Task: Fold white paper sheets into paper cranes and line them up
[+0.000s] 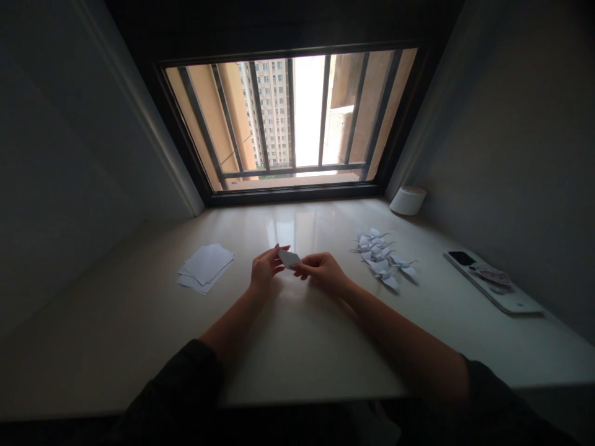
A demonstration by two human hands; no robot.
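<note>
A small piece of folded white paper (pixel 289 258) is held up between my two hands, a little above the pale sill. My left hand (pixel 264 267) grips its left end, thumb and fingers on either side of it. The fingertips of my right hand (pixel 323 267) pinch its lower right corner. To the left lies a loose stack of white paper sheets (pixel 207 266). Several folded paper cranes (pixel 379 254) sit in a cluster to the right of my right hand.
A white phone (pixel 493 282) with a ring-like grip on its back lies at the far right. Beside the window frame stands a white cylindrical object (pixel 408 201). The barred window (pixel 292 124) rises behind the sill (pixel 316 359), whose front edge is near my forearms.
</note>
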